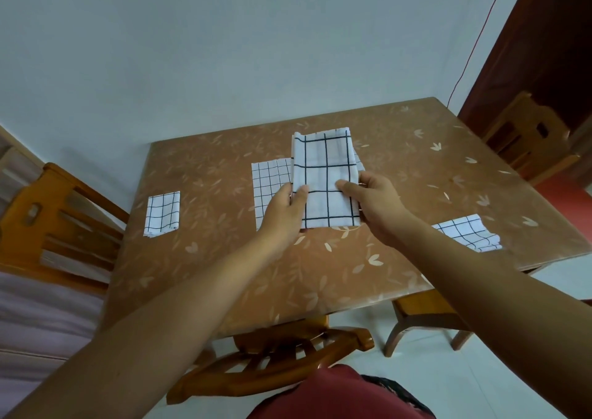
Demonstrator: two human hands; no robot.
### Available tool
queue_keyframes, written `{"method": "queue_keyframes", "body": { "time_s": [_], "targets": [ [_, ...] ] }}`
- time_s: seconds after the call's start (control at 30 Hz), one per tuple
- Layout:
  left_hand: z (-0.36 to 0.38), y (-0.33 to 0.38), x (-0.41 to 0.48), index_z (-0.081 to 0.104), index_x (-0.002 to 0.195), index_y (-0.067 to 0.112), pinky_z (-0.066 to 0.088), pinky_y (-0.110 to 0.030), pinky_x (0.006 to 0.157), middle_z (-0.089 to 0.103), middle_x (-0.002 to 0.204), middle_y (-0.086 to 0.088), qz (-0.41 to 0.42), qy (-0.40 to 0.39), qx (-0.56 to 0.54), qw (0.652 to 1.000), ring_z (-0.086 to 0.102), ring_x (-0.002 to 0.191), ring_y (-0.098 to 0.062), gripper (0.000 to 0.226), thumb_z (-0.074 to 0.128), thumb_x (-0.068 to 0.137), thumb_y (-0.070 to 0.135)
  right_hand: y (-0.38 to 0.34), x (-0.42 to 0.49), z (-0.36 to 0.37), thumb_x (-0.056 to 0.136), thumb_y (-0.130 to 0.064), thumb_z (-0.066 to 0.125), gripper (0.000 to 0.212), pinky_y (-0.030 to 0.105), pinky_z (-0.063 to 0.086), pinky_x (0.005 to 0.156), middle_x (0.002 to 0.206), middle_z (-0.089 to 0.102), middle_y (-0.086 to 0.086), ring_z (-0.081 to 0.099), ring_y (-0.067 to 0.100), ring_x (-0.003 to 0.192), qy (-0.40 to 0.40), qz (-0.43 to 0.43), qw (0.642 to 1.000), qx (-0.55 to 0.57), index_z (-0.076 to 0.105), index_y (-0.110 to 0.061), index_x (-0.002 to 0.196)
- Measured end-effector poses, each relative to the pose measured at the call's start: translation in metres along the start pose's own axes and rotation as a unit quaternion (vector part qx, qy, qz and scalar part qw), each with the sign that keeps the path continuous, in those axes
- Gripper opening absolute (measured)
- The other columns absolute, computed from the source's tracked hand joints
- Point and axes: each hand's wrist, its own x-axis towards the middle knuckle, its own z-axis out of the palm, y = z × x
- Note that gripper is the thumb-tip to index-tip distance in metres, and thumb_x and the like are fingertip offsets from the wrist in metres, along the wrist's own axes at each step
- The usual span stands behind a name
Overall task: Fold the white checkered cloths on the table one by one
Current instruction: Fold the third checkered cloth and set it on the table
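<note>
Head view: both hands, left and right, pinch a folded rectangular checkered cloth by its side edges above the leaf-patterned table, over another cloth.

Left hand and right hand pinch a folded checkered cloth above the table.

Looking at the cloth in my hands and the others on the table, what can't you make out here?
Head view: the held cloth hides the right side of the flat cloth behind it.
Head view: the fingers of the left hand and right hand pass behind the held cloth, so their tips are hidden.
Head view: the right forearm covers a corner of the right cloth.
</note>
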Motion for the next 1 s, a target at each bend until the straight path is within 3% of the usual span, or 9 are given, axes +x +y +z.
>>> {"method": "queue_keyframes", "body": {
  "time_s": [0.13, 0.3, 0.37, 0.5, 0.67, 0.73, 0.8, 0.9, 1.0],
  "targets": [
    [0.0, -0.007, 0.003, 0.046, 0.1, 0.013, 0.048, -0.043, 0.048, 0.056, 0.075, -0.004, 0.08, 0.003, 0.085, 0.993, 0.054, 0.058, -0.019, 0.028, 0.035, 0.109, 0.037, 0.001, 0.0, 0.0, 0.098, -0.016, 0.065, 0.024, 0.034, 0.06, 0.062, 0.108, 0.077, 0.014, 0.076, 0.025, 0.086, -0.021, 0.015, 0.999, 0.035, 0.068, -0.005, 0.119],
    [-0.003, -0.009, -0.001, 0.043, 0.099, 0.014, 0.024, -0.022, 0.044, 0.039, 0.06, 0.003, 0.152, -0.043, 0.153, 0.976, 0.033, 0.044, -0.008, 0.025, 0.035, 0.109, 0.035, -0.005, 0.009, -0.011, 0.104, -0.019, 0.057, 0.019, 0.045, 0.063, 0.076, 0.105, 0.079, 0.009, 0.076, 0.031, 0.099, 0.026, 0.025, 0.997, 0.073, 0.07, -0.007, 0.112],
    [0.002, -0.01, 0.001, 0.043, 0.099, 0.014, 0.031, -0.023, 0.044, 0.044, 0.062, 0.0, 0.147, -0.061, 0.135, 0.978, 0.037, 0.045, -0.009, 0.025, 0.036, 0.109, 0.036, -0.003, 0.011, -0.015, 0.106, -0.02, 0.054, 0.021, 0.046, 0.062, 0.076, 0.105, 0.079, 0.009, 0.076, 0.031, 0.098, 0.038, 0.03, 0.996, 0.08, 0.069, -0.007, 0.112],
    [0.016, -0.014, 0.003, 0.048, 0.115, 0.013, 0.05, -0.054, 0.056, 0.063, 0.095, -0.025, 0.131, -0.124, 0.103, 0.978, 0.058, 0.066, -0.037, 0.035, 0.035, 0.108, 0.044, 0.003, 0.006, -0.029, 0.104, -0.018, 0.056, 0.026, 0.054, 0.06, 0.088, 0.115, 0.076, 0.015, 0.074, 0.035, 0.104, 0.046, 0.042, 0.992, 0.114, 0.065, -0.003, 0.123],
    [0.029, -0.003, 0.005, 0.052, 0.103, 0.033, 0.052, -0.043, 0.064, 0.054, 0.081, 0.007, 0.13, -0.229, 0.168, 0.95, 0.051, 0.06, -0.009, 0.017, 0.038, 0.108, 0.041, -0.011, -0.001, -0.083, 0.091, -0.003, 0.067, 0.006, 0.055, 0.058, 0.093, 0.109, 0.075, 0.024, 0.071, 0.045, 0.105, -0.006, 0.072, 0.997, 0.027, 0.071, -0.004, 0.095],
    [0.038, 0.004, 0.011, 0.054, 0.123, 0.027, 0.052, -0.038, 0.082, 0.063, 0.112, 0.011, 0.136, -0.27, 0.21, 0.93, 0.06, 0.086, -0.009, 0.026, 0.038, 0.108, 0.041, -0.016, -0.008, -0.111, 0.09, -0.004, 0.069, 0.013, 0.051, 0.058, 0.095, 0.115, 0.074, 0.024, 0.071, 0.042, 0.108, -0.08, 0.111, 0.99, -0.036, 0.073, -0.002, 0.103],
    [0.051, 0.015, 0.015, 0.047, 0.142, 0.025, 0.037, -0.028, 0.095, 0.046, 0.127, 0.013, 0.142, -0.304, 0.262, 0.905, 0.046, 0.108, -0.008, 0.039, 0.038, 0.108, 0.042, -0.019, -0.018, -0.136, 0.092, -0.003, 0.068, 0.029, 0.047, 0.06, 0.093, 0.12, 0.073, 0.021, 0.071, 0.038, 0.11, -0.137, 0.136, 0.979, -0.071, 0.069, 0.0, 0.121],
    [0.08, 0.034, 0.013, 0.054, 0.107, 0.032, 0.036, -0.032, 0.087, 0.05, 0.104, 0.004, 0.159, -0.343, 0.275, 0.884, 0.045, 0.095, -0.012, 0.016, 0.043, 0.106, 0.043, -0.013, -0.036, -0.167, 0.095, -0.006, 0.066, 0.031, 0.048, 0.06, 0.094, 0.119, 0.074, 0.019, 0.072, 0.036, 0.11, -0.138, 0.14, 0.976, -0.098, 0.066, 0.001, 0.125],
    [0.116, 0.051, 0.001, 0.063, 0.104, 0.022, 0.044, -0.027, 0.084, 0.063, 0.096, 0.013, 0.089, -0.353, 0.179, 0.914, 0.059, 0.088, -0.005, 0.014, 0.056, 0.103, 0.034, 0.004, -0.057, -0.203, 0.096, -0.008, 0.067, 0.026, 0.053, 0.057, 0.098, 0.115, 0.075, 0.019, 0.073, 0.037, 0.107, -0.057, 0.121, 0.988, -0.079, 0.069, 0.002, 0.12]
  ]
}}
